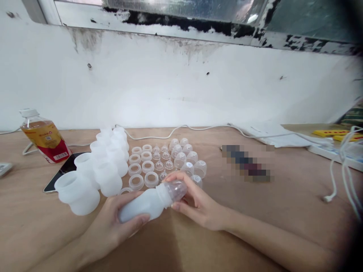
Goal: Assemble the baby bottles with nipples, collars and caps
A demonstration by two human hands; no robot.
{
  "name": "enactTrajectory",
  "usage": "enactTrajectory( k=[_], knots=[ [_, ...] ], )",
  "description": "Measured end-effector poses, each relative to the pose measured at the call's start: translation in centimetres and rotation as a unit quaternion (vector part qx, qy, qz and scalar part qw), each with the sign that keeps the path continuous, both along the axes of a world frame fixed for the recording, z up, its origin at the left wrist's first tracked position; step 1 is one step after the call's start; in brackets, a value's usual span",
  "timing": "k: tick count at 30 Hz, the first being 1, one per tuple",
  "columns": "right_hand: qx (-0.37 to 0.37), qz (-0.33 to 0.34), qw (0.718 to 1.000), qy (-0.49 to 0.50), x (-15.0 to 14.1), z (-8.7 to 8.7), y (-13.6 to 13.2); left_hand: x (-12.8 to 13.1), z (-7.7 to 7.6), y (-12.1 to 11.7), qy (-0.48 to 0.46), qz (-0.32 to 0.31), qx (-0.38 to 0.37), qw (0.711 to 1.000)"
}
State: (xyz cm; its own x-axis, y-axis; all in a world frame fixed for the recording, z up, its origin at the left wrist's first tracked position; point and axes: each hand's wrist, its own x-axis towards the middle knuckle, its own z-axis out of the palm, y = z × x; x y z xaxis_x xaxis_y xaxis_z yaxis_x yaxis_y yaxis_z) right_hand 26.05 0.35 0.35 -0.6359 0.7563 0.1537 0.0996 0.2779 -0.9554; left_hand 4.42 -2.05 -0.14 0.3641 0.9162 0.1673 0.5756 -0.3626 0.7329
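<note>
While both bare hands worked near the front edge of the plywood desk [283, 196], a person held a frosted white plastic bottle [141, 207] on its side, just above the wood. The left hand [113, 226] was wrapped around the bottle's waisted body, thumb across the front. The fingertips of the right hand [195, 202] were closed on the clear domed cap [176, 190] sitting on the bottle's neck.

Behind the hands, toward the middle of the desk, parts lay sorted in rows. Roughly nine more matte white bottles [99, 170] stood open-mouthed in two files on the left; the exact count was hard to tell where they overlapped. Beside them lay about eight translucent screw rings [144, 166], then some seven small clear teats [160, 166], then around eight glossy domed caps [187, 156].

At the desk's left edge a drink bottle [42, 139] with a red label leaned beside a dark phone [64, 170] lying flat. A white cable [181, 130] ran along the back edge under the stained white wall [181, 83], and more cables [343, 162] hung at the right edge near yellow packets [330, 133]. Bare wood lay open to the right of the hands, broken only by a blurred-out patch.
</note>
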Motion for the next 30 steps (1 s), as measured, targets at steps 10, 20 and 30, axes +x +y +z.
enactTrajectory(
  k=[10, 20, 30],
  knots=[
    [-0.005, 0.0, 1.0, -0.024, -0.2, 0.1, 0.0, 0.3, 0.3, -0.2, 0.005, -0.007, 0.064, 0.998],
    [-0.009, -0.008, 0.999, -0.038, -0.6, -0.4, -1.1, -0.4, -2.3, -0.9, 0.064, -0.008, 0.295, 0.953],
    [0.199, -0.076, 0.969, -0.125, -0.1, 3.5, -1.3, 0.2, -2.5, -1.0, 0.014, 0.018, 0.249, 0.968]
  ],
)
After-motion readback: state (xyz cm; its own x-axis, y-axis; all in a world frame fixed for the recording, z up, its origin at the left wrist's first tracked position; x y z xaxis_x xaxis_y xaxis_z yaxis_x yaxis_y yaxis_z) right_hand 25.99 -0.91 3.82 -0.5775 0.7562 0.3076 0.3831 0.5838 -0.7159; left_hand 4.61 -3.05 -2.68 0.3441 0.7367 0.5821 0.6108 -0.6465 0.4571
